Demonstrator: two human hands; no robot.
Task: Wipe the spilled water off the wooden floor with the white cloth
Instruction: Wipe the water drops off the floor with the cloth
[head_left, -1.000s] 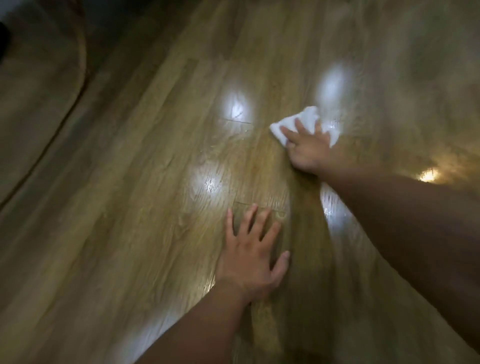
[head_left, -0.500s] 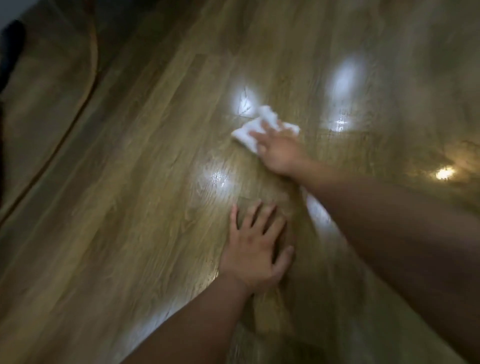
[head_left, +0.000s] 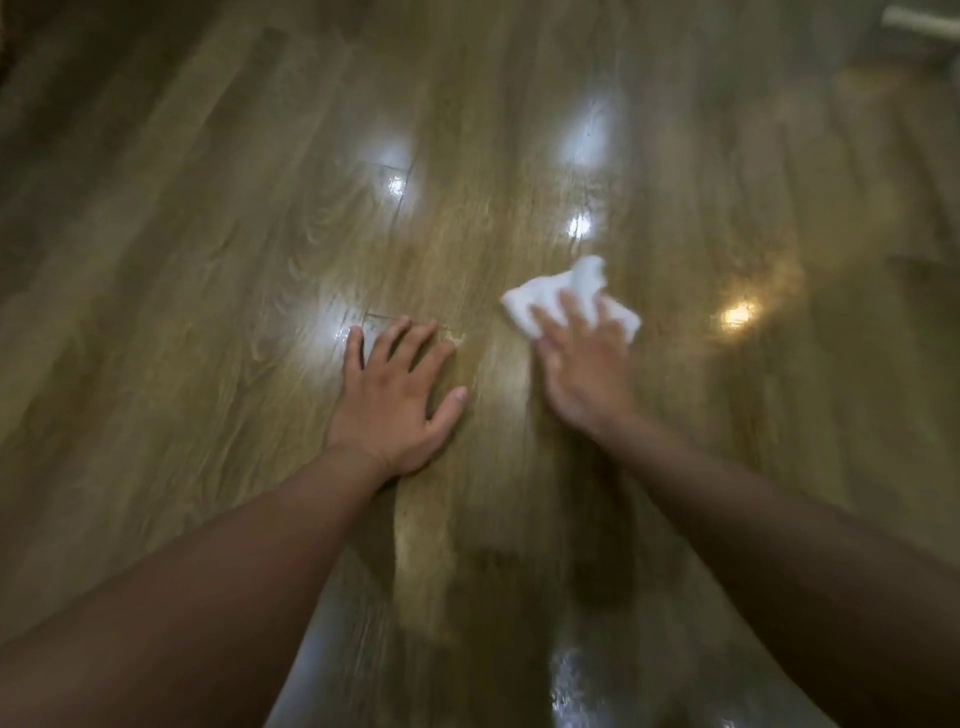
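Left hand is down flat on the wooden floor, fingers spread and straight, holding nothing, and it sits just left of the white cloth without touching it. Right hand is on the cloth, fingers stretched out across its near side and pressing it onto the boards. That hand is blurred, so the thumb is hard to make out. The cloth is bunched, with a crumpled corner sticking up on its far side and a flatter corner poking out to the left past the fingertips. Beyond the cloth, a small sharp glint shines on the boards, with a wider pale glare further out. To the cloth's right, a warm yellow reflection. Well nearer than the cloth, between the two forearms, there's a wet-looking sheen.
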